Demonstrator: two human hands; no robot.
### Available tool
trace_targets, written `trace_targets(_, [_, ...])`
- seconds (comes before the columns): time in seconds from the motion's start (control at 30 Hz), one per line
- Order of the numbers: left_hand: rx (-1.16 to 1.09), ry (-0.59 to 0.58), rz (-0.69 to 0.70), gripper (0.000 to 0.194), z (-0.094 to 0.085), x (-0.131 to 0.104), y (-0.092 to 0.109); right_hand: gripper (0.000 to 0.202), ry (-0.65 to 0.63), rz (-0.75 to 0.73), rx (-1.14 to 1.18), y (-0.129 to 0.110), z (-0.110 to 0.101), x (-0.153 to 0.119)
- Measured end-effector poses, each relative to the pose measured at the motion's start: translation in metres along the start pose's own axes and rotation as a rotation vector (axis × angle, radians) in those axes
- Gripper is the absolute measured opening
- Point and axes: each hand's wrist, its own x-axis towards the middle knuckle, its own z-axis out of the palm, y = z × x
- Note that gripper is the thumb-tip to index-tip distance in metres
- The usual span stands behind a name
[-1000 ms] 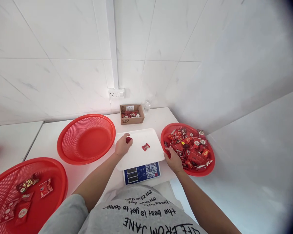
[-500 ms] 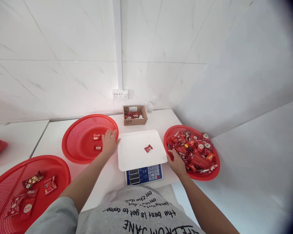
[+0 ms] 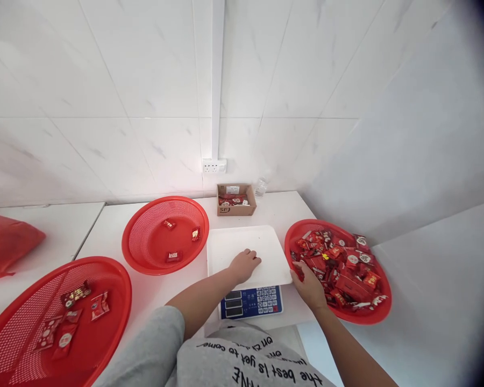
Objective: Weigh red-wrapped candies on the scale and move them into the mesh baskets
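Observation:
My left hand (image 3: 245,266) is over the white scale tray (image 3: 229,236), its fingers pinched together where a red-wrapped candy lay. That candy is now hidden by the fingers. My right hand (image 3: 310,285) is curled at the tray's right front corner, beside the rim of the full red basket (image 3: 385,313). Something red shows between its thumb and fingers, but I cannot make out what. Many red-wrapped candies (image 3: 349,277) fill that basket. Under the tray is the scale's blue keypad panel (image 3: 250,302).
A red basket (image 3: 135,226) with 3 small candies stands left of the tray. A larger red basket (image 3: 123,285) holding several wrapped sweets is nearer, at left. Behind the tray are a cardboard box (image 3: 236,208) and a clear cup (image 3: 261,186). A red bag (image 3: 14,242) lies far left.
My left hand has moved right from the far-left basket onto the tray, closing over the candy there. A third candy now shows in that basket. My right hand stays at the tray corner.

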Motion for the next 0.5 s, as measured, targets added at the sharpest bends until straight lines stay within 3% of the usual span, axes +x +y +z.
trace_targets(0.17, [-0.077,0.215,-0.249,0.046,-0.023,-0.04,-0.033,0.036,0.014,-0.006,0.008,-0.001,0.0,0.0])
trace_targets(0.33, [-0.105,0.409,-0.521,0.039,-0.06,-0.093,-0.077,0.037,0.007,0.02,0.014,-0.001,-0.001,0.0])
trace_targets(0.43, [-0.115,0.454,-0.685,0.041,-0.067,-0.117,-0.089,0.038,0.003,0.022,0.003,0.0,-0.001,0.0])
trace_targets(0.5, [-0.098,0.412,-0.764,0.047,-0.06,-0.129,-0.089,0.039,-0.001,0.025,-0.003,0.0,-0.001,0.0])
